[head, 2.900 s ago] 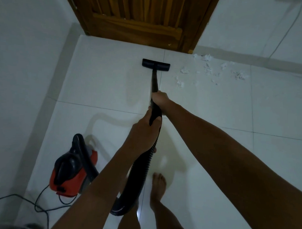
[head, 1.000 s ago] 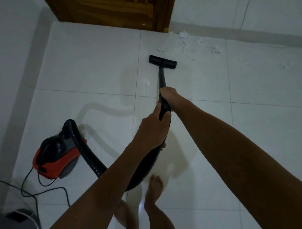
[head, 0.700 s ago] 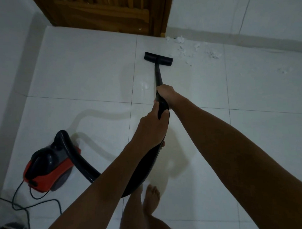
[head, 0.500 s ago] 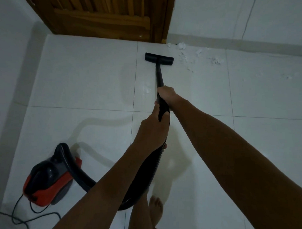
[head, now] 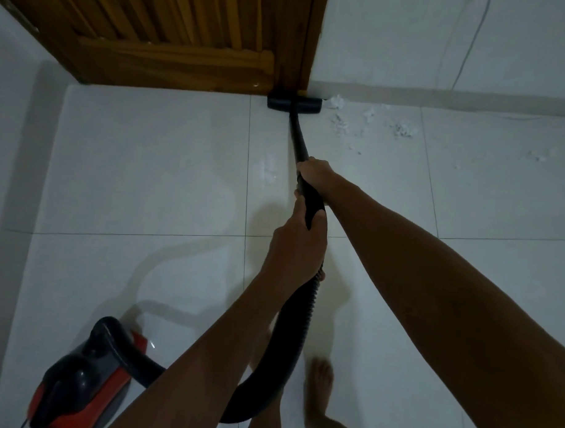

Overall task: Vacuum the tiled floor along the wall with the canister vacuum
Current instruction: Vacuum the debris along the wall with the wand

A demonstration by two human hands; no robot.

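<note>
The black floor nozzle [head: 294, 105] lies against the foot of the wooden door frame, where floor meets wall. Its black wand [head: 298, 137] runs back to my right hand [head: 314, 171], which grips it in front. My left hand [head: 297, 243] grips the handle just behind, where the ribbed black hose [head: 289, 335] begins. The hose loops down and left to the red and black canister vacuum [head: 83, 389] at the lower left. White paper scraps [head: 342, 123] lie on the white tiles to the right of the nozzle, along the wall.
A wooden door [head: 165, 37] fills the top left. A white wall [head: 18, 124] runs down the left side. A thin cable [head: 466, 53] hangs on the far wall at the right. My bare foot [head: 320, 391] stands beside the hose.
The nozzle has been pushed forward up to the door frame and wall. I have stepped closer, and the canister now sits lower in view. Both hands keep their grip.
</note>
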